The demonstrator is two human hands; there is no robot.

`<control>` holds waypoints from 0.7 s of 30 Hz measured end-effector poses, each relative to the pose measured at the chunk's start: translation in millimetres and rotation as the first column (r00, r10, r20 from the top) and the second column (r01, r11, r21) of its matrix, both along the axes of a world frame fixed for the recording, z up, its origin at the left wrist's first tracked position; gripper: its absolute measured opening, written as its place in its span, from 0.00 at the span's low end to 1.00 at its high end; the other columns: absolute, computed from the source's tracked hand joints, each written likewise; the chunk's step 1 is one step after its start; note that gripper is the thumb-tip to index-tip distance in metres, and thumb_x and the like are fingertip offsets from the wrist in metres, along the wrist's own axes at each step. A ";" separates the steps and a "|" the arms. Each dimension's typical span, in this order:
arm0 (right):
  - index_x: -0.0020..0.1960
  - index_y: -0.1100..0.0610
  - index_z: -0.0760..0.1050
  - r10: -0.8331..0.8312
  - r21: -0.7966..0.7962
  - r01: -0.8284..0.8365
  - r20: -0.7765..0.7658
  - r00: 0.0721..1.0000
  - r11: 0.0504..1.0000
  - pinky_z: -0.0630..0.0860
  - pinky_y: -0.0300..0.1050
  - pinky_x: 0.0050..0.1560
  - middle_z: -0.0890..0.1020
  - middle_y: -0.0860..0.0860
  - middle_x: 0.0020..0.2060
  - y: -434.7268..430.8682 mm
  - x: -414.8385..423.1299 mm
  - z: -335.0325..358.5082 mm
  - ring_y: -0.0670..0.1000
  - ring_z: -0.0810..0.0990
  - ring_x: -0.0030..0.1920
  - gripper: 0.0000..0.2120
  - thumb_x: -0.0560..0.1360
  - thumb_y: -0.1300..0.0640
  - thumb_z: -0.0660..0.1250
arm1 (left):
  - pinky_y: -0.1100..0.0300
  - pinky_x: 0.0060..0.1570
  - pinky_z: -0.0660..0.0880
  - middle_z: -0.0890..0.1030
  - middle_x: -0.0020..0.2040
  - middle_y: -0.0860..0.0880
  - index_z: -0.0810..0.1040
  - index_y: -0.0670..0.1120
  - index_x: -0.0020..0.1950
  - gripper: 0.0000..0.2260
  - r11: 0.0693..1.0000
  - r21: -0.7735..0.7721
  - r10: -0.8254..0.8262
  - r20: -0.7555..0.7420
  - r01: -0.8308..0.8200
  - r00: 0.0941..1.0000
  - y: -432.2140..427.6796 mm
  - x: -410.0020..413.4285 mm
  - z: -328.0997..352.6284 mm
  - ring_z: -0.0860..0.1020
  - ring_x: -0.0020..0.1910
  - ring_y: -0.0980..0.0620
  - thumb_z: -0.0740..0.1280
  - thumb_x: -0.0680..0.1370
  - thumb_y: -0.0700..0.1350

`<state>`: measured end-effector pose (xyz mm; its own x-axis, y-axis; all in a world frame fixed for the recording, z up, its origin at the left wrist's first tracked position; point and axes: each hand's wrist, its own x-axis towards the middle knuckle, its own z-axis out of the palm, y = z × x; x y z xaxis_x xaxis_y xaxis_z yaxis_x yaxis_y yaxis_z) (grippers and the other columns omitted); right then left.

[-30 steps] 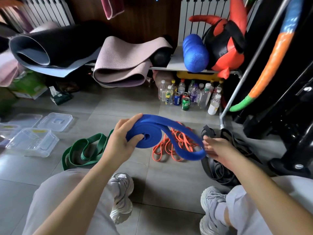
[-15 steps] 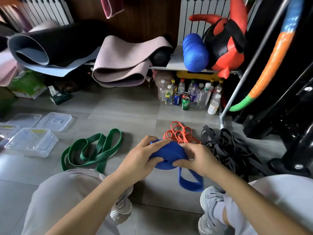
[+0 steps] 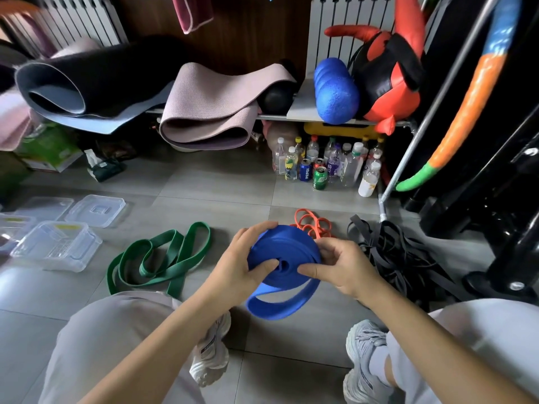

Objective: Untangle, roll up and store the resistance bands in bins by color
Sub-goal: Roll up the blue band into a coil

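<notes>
A blue resistance band [image 3: 287, 252] is wound into a thick coil above the floor, with a short loose loop hanging below it. My left hand [image 3: 242, 266] grips the coil's left side, thumb pressed near its centre. My right hand [image 3: 341, 266] grips the right side, thumb on the coil's face. A green band [image 3: 163, 258] lies loosely folded on the tiles to the left. An orange band [image 3: 313, 224] lies bunched behind the coil. A tangle of black bands [image 3: 393, 255] lies to the right. Clear plastic bins [image 3: 55, 249] stand at the far left.
Two clear lids [image 3: 96, 209] lie behind the bins. Bottles and cans [image 3: 323, 167] stand under a low shelf holding rolled mats [image 3: 210, 112] and a blue foam roller [image 3: 335, 91]. A metal rack leg [image 3: 385, 196] and black equipment stand at right. My shoes and knees are below.
The long blue loop held out between my hands has been wound onto the coil. My right hand came in from the right to the coil, and the hanging tail grew shorter.
</notes>
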<state>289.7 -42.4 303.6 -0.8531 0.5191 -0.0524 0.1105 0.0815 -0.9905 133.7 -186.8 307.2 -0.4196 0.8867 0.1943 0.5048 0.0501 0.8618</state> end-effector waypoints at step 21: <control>0.49 0.49 0.75 -0.061 0.113 0.055 0.053 0.997 0.992 0.75 0.39 0.53 0.83 0.45 0.46 12.3 -0.7 13.6 0.42 0.82 0.47 0.16 0.67 0.64 0.75 | 0.65 0.52 0.71 0.71 0.54 0.60 0.63 0.70 0.64 0.27 0.993 -0.024 0.104 -0.222 -0.112 0.969 0.3 3.3 4.3 0.71 0.51 0.61 0.68 0.70 0.50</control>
<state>289.0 -30.1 317.3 -0.8187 0.5729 -0.0385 0.1736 0.1831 -0.9676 136.9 -186.4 311.5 -0.4635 0.8468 0.2610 0.6718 0.1438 0.7266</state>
